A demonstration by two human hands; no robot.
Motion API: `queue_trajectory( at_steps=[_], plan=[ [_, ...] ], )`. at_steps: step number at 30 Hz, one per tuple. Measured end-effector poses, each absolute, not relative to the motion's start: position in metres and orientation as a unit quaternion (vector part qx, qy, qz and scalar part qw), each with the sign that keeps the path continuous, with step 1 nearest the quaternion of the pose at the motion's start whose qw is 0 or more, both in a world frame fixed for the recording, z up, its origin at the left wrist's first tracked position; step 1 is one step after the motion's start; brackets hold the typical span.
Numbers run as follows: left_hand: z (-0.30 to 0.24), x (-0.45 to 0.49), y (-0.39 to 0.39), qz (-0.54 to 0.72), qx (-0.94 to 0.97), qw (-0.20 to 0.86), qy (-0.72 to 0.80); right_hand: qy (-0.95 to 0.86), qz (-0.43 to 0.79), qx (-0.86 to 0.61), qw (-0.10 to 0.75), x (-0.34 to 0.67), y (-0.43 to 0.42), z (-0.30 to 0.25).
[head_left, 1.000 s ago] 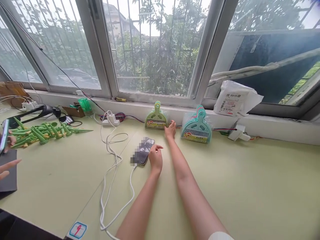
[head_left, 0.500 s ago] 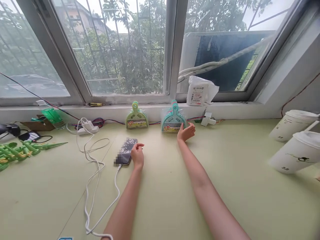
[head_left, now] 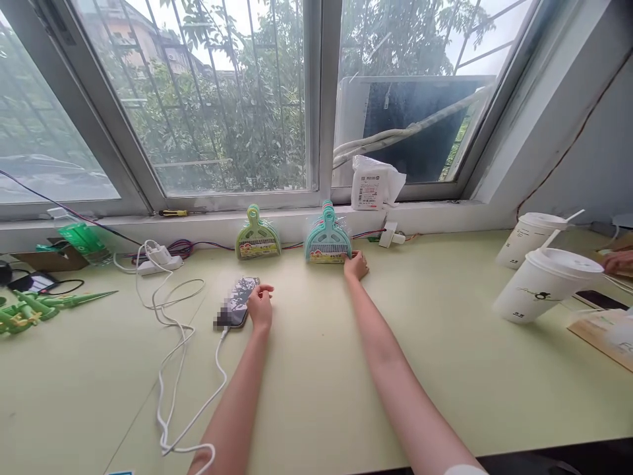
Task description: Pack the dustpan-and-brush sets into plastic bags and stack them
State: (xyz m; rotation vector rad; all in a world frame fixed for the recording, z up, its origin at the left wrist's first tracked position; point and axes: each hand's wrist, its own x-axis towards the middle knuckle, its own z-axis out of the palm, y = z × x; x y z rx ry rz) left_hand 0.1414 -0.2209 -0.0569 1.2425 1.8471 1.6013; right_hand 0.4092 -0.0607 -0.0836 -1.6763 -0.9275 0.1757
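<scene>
My left hand rests on the pale green table beside a phone that lies flat with a white cable plugged in; its fingertips touch the phone's right edge. My right hand reaches far forward and touches the lower right corner of a stack of teal mini dustpans leaning against the window ledge. A single green mini dustpan stands a little to the left of the stack.
A white charger cable snakes over the table to a power strip. Two white lidded cups stand at the right, with another person's hand behind them. Green plastic pieces lie far left. A white packet sits on the sill.
My right hand moved from the green dustpan across to the teal stack and now closes on its corner. The view swung right, bringing the cups in. My left hand stayed by the phone.
</scene>
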Motion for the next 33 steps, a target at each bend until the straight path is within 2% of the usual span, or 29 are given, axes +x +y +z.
queue_trajectory(
  at_steps=[9, 16, 18, 20, 23, 25, 27, 29, 33],
  plan=[
    [-0.06, 0.143, -0.22, 0.577, 0.456, 0.198, 0.648, -0.437, 0.081, -0.683, 0.58, 0.405, -0.07, -0.077],
    [-0.052, 0.15, -0.22, 0.613, 0.475, 0.194, 0.6, -0.499, 0.16, -0.598, 0.607, 0.406, -0.127, -0.068],
    [-0.046, 0.157, -0.226, 0.623, 0.488, 0.269, 0.548, -0.512, 0.231, -0.565, 0.605, 0.409, -0.152, -0.073],
    [-0.041, 0.168, -0.236, 0.581, 0.521, 0.396, 0.484, -0.541, 0.309, -0.517, 0.587, 0.412, -0.18, -0.079],
    [-0.038, 0.185, -0.255, 0.512, 0.549, 0.518, 0.411, -0.598, 0.375, -0.48, 0.521, 0.417, -0.226, -0.083],
    [-0.04, 0.193, -0.265, 0.522, 0.538, 0.526, 0.402, -0.632, 0.315, -0.489, 0.512, 0.42, -0.253, -0.078],
    [-0.044, 0.198, -0.27, 0.546, 0.524, 0.516, 0.402, -0.675, 0.187, -0.48, 0.528, 0.42, -0.273, -0.066],
    [-0.047, 0.199, -0.272, 0.572, 0.511, 0.5, 0.403, -0.748, 0.1, -0.43, 0.496, 0.418, -0.287, -0.054],
    [-0.049, 0.197, -0.269, 0.628, 0.466, 0.478, 0.4, -0.844, 0.142, -0.357, 0.373, 0.407, -0.296, -0.046]
  ],
)
